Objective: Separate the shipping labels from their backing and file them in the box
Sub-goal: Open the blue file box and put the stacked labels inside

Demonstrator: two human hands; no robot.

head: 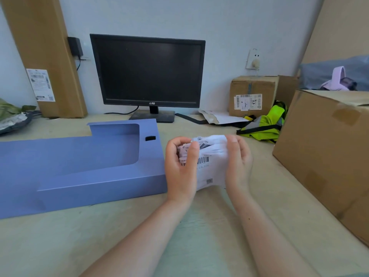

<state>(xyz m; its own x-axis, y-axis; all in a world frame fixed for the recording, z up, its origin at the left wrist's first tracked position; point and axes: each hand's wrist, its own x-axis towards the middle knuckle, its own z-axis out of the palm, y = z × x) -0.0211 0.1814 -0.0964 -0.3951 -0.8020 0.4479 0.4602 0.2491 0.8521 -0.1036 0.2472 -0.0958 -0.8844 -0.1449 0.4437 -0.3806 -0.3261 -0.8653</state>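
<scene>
Shipping labels [211, 156] are gripped as 1 stack between the left hand [180, 162] and right hand [238, 162], beside the blue file box [99, 180] on the desk [119, 232].

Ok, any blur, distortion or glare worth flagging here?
Head view: wide-angle bending tilts the cardboard panel and the big box at the edges; the label stack, held by the left hand and right hand, is overexposed and slightly blurred; soft light, faint shadows; monitor dark, no glare.

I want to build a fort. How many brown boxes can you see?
3: a tall box against the left wall, a small box at the back right, a big box on the right. The brown slab top right may be another.
</scene>
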